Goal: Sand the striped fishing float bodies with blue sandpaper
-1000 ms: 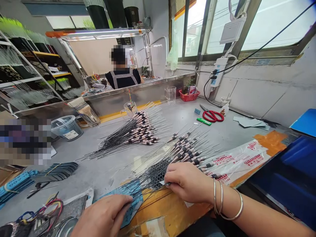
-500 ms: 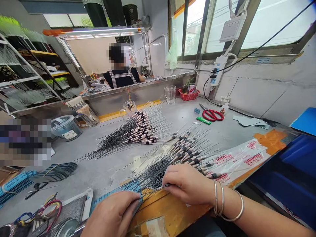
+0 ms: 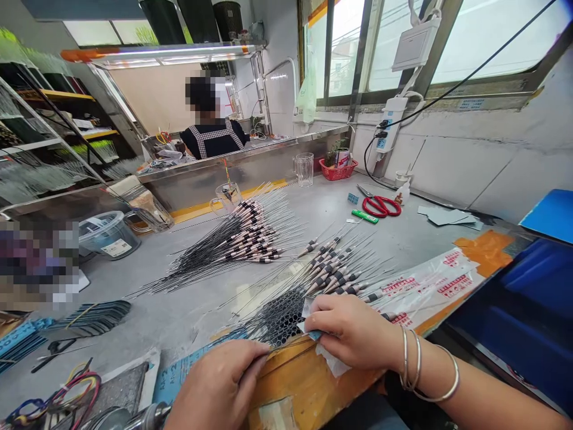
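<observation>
We see two bare hands working at the grey counter [image 3: 322, 206]. Left hand [image 3: 219, 382]: fingers pinched together on a thin dark stem [image 3: 286, 343]. Right hand [image 3: 344, 328]: fingers clamped on a small blue-and-grey paper piece [image 3: 312, 330], at the same stem as far as we can tell. Near batch of black-banded floats [image 3: 333, 272] lies just beyond the right hand, stems running left over a black hexagonal mesh [image 3: 284, 325]; second batch [image 3: 255, 233] lies farther back.

Containers: handled glass mug [image 3: 227, 197] behind the second batch, a striped stick [image 3: 227, 170] upright in it. Another glass mug [image 3: 304, 170] stands to its right. Red plastic basket [image 3: 339, 172] holds a small plant [image 3: 331, 156] and a red-and-white packet [image 3: 342, 157]. Clear plastic bucket [image 3: 110, 236], white label, contents too unclear to name. Wide brush [image 3: 128, 188] slants at a clear vessel [image 3: 150, 218]; can't tell if inside. Small white cup [image 3: 403, 177] near the wall, thin stick in it.
</observation>
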The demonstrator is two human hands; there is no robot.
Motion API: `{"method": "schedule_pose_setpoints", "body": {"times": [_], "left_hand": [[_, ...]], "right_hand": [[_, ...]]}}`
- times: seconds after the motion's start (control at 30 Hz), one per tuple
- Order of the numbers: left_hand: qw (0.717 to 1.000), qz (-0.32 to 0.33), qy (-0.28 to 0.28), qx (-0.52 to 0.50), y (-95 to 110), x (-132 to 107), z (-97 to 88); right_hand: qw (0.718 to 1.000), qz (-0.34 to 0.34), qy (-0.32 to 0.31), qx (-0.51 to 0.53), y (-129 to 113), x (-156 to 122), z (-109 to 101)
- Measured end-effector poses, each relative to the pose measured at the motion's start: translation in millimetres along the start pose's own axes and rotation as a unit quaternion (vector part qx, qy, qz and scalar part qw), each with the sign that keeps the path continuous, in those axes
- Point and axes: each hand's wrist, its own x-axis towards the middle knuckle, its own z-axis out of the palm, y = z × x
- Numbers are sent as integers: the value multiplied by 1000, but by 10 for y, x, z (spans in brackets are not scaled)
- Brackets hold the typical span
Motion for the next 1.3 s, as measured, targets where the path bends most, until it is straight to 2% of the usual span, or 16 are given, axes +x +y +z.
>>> {"method": "schedule_pose_setpoints", "body": {"times": [0.17, 0.5, 0.73, 0.9, 1.3], "left_hand": [[1000, -4, -8, -6, 28, 31, 58], [999, 21, 28, -1, 122, 139, 102], [1000, 23, 7, 1, 161, 198, 123], [999, 28, 20, -6, 168, 236, 156], [999, 22, -12, -20, 211, 299, 192]], "right_hand": [[997, -26, 23, 66, 35, -43, -10], [999, 6, 24, 27, 69, -78, -9], [997, 0, 43, 58, 112, -154, -28], [996, 7, 51, 68, 143, -187, -56], [995, 22, 60, 81, 179, -269, -100]]}}
